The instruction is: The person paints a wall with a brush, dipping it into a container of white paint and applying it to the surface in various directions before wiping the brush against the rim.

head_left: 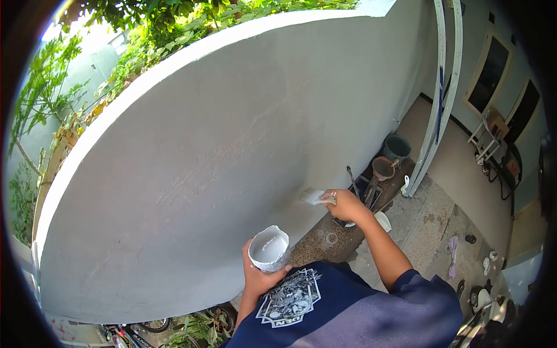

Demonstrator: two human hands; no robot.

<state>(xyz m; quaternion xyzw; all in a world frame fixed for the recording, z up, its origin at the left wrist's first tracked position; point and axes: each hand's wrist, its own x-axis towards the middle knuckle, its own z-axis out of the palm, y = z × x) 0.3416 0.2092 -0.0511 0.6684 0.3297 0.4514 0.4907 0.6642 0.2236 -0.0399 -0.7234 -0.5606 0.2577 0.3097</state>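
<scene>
My left hand (258, 281) is wrapped around a paint cup (270, 267), its rim ragged and its inside coated with pale grey-white paint. In my right hand (344, 206) I grip a paintbrush (314, 196) by its handle. The brush's bristles point left and overlap the lower part of the grey-white wall (191, 133) in this view. A faint rough streak runs diagonally across the wall's surface. Cup and brush are apart, with the cup lower and to the left, close to my chest.
Buckets (397, 148), a smaller pot (383, 168) and a dark tray (362, 188) stand at the wall's foot on the right. A ladder-like white frame (438, 110) rises beyond them. Plants (174, 32) grow behind the wall; a chair (490, 130) and shoes lie further right.
</scene>
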